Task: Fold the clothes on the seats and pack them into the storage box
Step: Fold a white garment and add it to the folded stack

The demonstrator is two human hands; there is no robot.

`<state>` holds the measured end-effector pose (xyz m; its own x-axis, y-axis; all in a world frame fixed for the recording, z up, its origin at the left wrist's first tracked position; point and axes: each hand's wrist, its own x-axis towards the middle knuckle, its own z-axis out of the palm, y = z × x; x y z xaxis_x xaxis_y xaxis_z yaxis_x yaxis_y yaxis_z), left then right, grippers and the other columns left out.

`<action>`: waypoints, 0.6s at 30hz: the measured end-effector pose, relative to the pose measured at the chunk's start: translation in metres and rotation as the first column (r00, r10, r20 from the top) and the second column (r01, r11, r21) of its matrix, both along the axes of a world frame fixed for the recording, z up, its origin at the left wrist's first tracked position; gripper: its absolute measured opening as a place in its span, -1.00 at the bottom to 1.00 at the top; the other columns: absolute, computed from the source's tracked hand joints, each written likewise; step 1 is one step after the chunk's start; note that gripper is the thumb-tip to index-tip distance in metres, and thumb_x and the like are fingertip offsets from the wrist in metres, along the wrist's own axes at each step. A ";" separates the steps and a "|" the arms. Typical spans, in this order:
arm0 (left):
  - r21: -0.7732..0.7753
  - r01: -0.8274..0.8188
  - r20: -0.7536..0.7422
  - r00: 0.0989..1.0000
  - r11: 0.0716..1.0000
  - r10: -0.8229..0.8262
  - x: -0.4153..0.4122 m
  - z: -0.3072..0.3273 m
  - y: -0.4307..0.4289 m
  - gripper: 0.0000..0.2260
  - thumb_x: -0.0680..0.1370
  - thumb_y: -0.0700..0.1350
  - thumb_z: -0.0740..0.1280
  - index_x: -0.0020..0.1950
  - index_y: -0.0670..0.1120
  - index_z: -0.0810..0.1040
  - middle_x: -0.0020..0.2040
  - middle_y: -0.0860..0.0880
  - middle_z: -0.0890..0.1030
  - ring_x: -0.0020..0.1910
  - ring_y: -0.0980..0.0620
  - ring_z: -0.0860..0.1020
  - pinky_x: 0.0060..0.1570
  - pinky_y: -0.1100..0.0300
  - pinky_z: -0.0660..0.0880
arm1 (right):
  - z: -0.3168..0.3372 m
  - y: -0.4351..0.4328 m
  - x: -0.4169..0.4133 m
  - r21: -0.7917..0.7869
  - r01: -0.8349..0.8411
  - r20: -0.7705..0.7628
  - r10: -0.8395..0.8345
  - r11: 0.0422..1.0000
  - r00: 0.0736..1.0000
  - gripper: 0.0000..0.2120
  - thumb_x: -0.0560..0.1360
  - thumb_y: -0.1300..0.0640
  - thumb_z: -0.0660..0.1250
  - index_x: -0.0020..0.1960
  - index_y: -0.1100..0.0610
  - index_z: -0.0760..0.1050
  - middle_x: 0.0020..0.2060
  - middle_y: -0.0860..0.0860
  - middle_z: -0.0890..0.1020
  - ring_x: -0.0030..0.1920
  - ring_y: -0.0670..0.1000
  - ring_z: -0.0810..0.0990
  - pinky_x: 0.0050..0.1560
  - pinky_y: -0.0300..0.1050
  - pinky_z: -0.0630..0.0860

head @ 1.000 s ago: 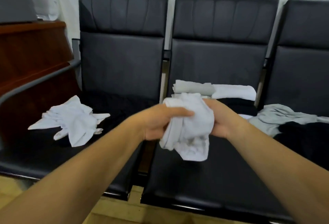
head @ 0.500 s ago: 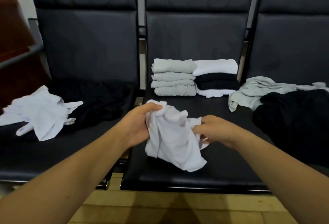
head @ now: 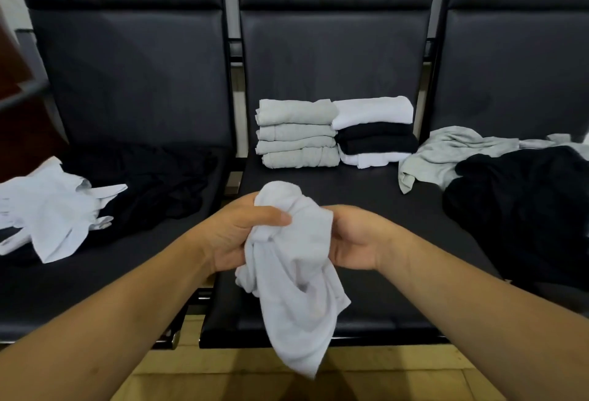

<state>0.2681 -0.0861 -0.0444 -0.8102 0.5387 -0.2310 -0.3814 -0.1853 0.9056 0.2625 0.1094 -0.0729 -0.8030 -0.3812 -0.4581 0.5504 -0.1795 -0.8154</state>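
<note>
Hands: left hand [head: 237,235] and right hand [head: 353,238] both gripping bunched white garment [head: 293,276] | hanging lengthwise below fists, over middle seat [head: 382,196] front edge | unfolded

Both bare forearms reach forward and meet in the middle; the left hand [head: 237,235] grips with thumb laid across the top, the right hand [head: 353,238] closes from the other side, knuckles outward
</note>
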 end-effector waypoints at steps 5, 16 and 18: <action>-0.217 -0.210 -0.108 0.976 0.953 0.191 -0.011 -0.001 -0.007 -0.64 0.44 -0.30 0.42 0.23 -0.14 0.60 0.12 -0.15 0.68 0.10 -0.14 0.65 0.19 -0.09 0.54 | 0.012 0.008 -0.007 0.157 0.420 -0.364 -0.343 0.894 0.866 -0.90 0.55 0.31 0.36 -0.06 0.19 0.64 -0.12 0.14 0.70 -0.05 0.11 0.66 0.05 -0.01 0.60; -0.302 -0.626 0.013 0.751 0.719 0.660 -0.030 -0.006 -0.042 -0.83 0.51 -0.34 0.20 0.00 -0.30 0.58 0.04 -0.27 0.62 -0.05 -0.16 0.60 0.05 0.02 0.54 | 0.032 0.053 -0.019 0.213 0.494 -0.377 -0.396 0.843 0.838 -0.80 0.56 0.33 0.17 -0.03 0.19 0.56 -0.34 0.11 0.50 -0.52 -0.04 0.36 -0.49 -0.19 0.31; -0.121 -0.542 0.088 0.828 0.832 0.553 -0.024 -0.002 -0.042 -0.71 0.52 -0.36 0.16 0.16 -0.29 0.58 0.10 -0.26 0.64 0.00 -0.16 0.63 0.08 0.01 0.58 | 0.027 0.054 -0.013 0.608 0.442 -0.488 -0.127 0.659 0.863 -0.87 0.57 0.22 0.28 0.01 0.15 0.62 -0.24 0.03 0.57 -0.32 -0.01 0.53 -0.30 -0.19 0.42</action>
